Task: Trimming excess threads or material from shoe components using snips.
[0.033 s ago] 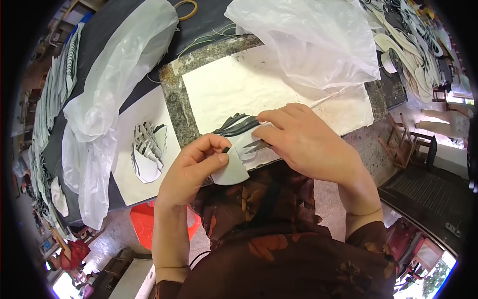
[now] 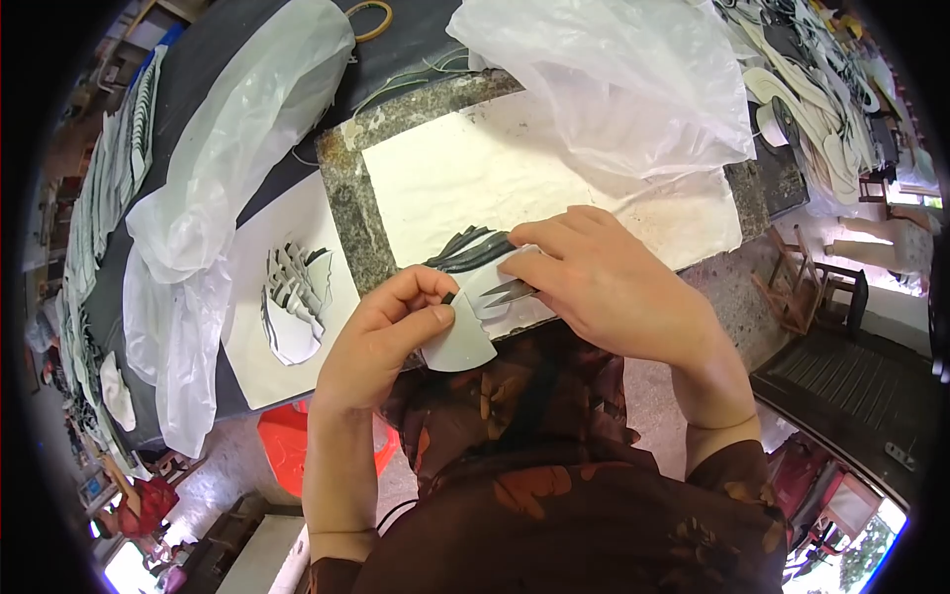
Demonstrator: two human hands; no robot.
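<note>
Pinched between the thumb and fingers of my left hand (image 2: 381, 342) is a pale grey-white flat piece (image 2: 460, 337) with a curved lower edge and a small black tab at its top. Small metal scissors (image 2: 507, 294) are in my right hand (image 2: 604, 282), blades slightly apart and pointing left toward that piece. The handles are hidden by my fingers. Beyond both hands, a fanned pile of black-and-white pieces (image 2: 470, 249) lies on the pale sheet, close to my right fingertips.
A stone slab (image 2: 346, 198) with a pale sheet (image 2: 426, 168) lies before me. Another stack of cut pieces (image 2: 294, 307) sits left. Clear plastic bags (image 2: 198, 218), a tape roll (image 2: 371, 20) and strips (image 2: 802, 119) are around. A red stool (image 2: 282, 450) stands below the table.
The scissor blades have shifted very slightly beside the pale piece. Both hands otherwise keep their places.
</note>
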